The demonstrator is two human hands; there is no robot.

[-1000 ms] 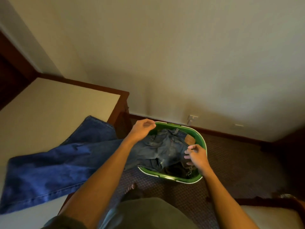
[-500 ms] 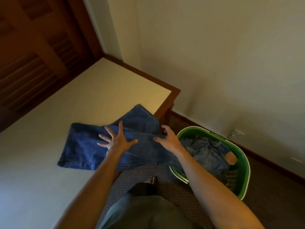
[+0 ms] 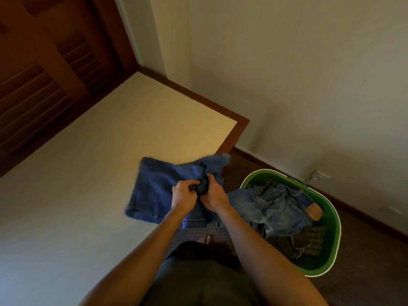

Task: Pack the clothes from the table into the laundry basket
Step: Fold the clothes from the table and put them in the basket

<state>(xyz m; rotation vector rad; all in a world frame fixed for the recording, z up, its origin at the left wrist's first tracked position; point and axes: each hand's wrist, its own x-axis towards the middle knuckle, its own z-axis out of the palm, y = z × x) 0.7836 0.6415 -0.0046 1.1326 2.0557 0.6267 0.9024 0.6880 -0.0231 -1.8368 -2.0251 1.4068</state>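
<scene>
A pair of blue jeans (image 3: 154, 191) stretches from the cream table (image 3: 88, 173) to the green laundry basket (image 3: 331, 217) on the floor at the right. Its legs lie bunched on the table's near corner, while its faded waist part (image 3: 276, 206) with a tan patch lies in the basket. My left hand (image 3: 184, 195) and my right hand (image 3: 214, 196) sit side by side over the table's edge. Both grip a gathered fold of the denim.
The table has a dark wooden rim (image 3: 234, 138) and stands in a corner against a pale wall. A dark slatted wooden door (image 3: 44, 74) is at the back left. Patterned carpet (image 3: 364, 272) surrounds the basket. A wall socket (image 3: 316, 175) sits near the skirting.
My hands went from the basket to the jeans on the table, lay flat on them, and now grip them bunched together. The legs have been drawn in toward the table's corner.
</scene>
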